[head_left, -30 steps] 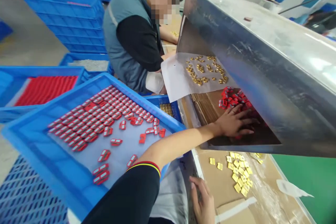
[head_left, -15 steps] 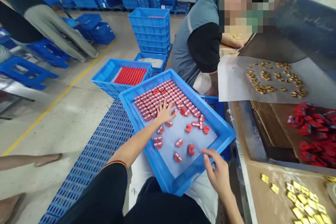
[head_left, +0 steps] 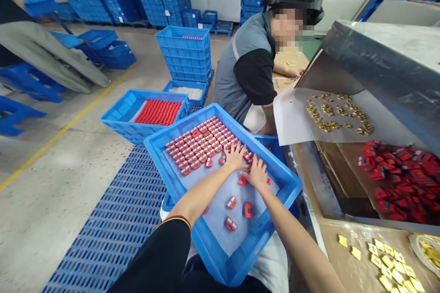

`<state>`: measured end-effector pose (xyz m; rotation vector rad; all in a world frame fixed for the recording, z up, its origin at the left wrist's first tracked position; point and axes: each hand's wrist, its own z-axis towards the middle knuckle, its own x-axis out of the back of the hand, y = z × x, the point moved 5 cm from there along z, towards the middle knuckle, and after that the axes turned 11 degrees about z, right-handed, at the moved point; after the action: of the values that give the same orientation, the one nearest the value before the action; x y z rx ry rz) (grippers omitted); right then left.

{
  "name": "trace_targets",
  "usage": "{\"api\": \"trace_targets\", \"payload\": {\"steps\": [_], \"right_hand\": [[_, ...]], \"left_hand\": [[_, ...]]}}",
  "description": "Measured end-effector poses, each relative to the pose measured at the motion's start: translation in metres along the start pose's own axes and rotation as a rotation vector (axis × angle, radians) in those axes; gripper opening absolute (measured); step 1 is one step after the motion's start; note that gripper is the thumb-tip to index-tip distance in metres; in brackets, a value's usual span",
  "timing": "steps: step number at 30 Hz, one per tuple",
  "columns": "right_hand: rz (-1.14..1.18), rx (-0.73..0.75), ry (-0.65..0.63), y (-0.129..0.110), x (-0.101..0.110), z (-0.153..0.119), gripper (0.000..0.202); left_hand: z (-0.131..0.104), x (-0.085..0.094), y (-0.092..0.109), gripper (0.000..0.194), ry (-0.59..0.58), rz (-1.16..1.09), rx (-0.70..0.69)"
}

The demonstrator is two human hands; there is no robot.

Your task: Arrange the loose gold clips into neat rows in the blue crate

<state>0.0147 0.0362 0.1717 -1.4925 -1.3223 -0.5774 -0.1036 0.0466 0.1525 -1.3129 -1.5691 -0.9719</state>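
Resting across the lap, likely for two-handed reach, blue tray [head_left: 237,268] holds red pieces [head_left: 192,149], rowed at eleven o'clock, loose at six. Left hand [head_left: 235,158] and right hand [head_left: 257,174], fingers spread, at one o'clock; fingertip contact unclear.

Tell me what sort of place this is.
Probably a factory assembly or packing area: stacked blue crates, a tray with rows of small red pieces, and a co-worker bent over a bench where gold-coloured parts lie nearby on a white sheet.
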Motion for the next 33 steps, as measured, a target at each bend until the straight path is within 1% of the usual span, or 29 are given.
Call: {"api": "trace_targets", "payload": {"steps": [3,6,9,12,15,18,21,24,27,30,33], "right_hand": [[0.021,0.004,0.053,-0.002,0.000,0.008,0.086],[0.005,0.005,0.048,0.001,0.002,0.013,0.076],[-0.008,0.002,0.007,0.006,0.004,0.012,0.062],[0.004,0.001,-0.004,0.011,0.003,0.008,0.059],[-0.013,0.016,0.036,0.009,0.000,0.006,0.059],[-0.036,0.017,0.080,0.005,-0.002,0.007,0.057],[-0.034,-0.018,0.093,0.004,-0.002,0.006,0.052],[-0.036,-0.037,0.088,0.008,-0.003,0.002,0.045],[-0.042,-0.032,0.087,0.013,-0.006,-0.003,0.048],[-0.077,0.039,0.054,0.013,-0.012,-0.003,0.057],[-0.127,0.138,0.019,0.010,-0.015,0.001,0.059]], "left_hand": [[0.003,0.003,0.002,0.087,0.072,0.010,0.012],[0.000,0.005,-0.001,0.079,0.117,0.017,-0.002],[-0.006,0.004,-0.004,0.078,0.089,0.043,-0.069],[-0.010,0.002,-0.006,0.077,0.061,0.061,-0.126],[-0.008,0.001,-0.005,0.077,0.061,0.080,-0.093],[-0.002,0.001,0.001,0.070,0.059,0.101,-0.081],[-0.001,0.000,0.003,0.063,0.063,0.098,-0.072],[-0.011,-0.003,0.001,0.058,0.076,0.096,-0.066],[-0.026,-0.008,0.001,0.055,0.091,0.110,-0.085],[-0.040,-0.011,0.003,0.060,0.102,0.131,-0.075],[-0.046,-0.015,0.005,0.062,0.093,0.144,-0.042]]}}
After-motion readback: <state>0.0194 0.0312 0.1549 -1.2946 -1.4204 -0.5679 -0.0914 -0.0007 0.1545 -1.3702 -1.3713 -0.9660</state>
